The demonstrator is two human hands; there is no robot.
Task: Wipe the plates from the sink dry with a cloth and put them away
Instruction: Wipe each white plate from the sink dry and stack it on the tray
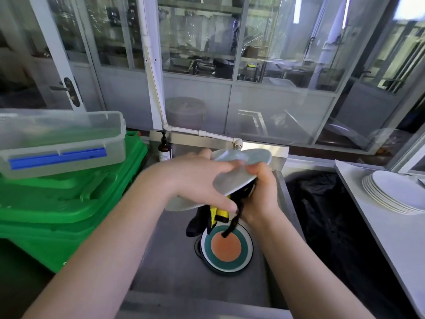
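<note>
Head view looks down into a metal sink (174, 261). Two hands are over it. Left hand (197, 180) holds one pale plate (234, 173) from above, its grip wrapped round the plate's near edge, and the plate is tilted. Right hand (262, 192) is under the plate, its grip closed on one dark cloth (207, 217) with yellow on it that hangs down toward the sink. One more plate (226, 248), with an orange middle and a green ring, lies flat on the sink floor, and a strip of the cloth hangs in front of it. On the white worktop (391, 238) at the right sits one stack of white plates (395, 192); the number in it is hard to count. Left of the sink are stacked green bins (69, 203) with one clear box (59, 141) on top. One brown pump bottle (164, 148) stands at the back of the sink. Behind is a wall of glass panels (253, 65) and a door (57, 65).
</note>
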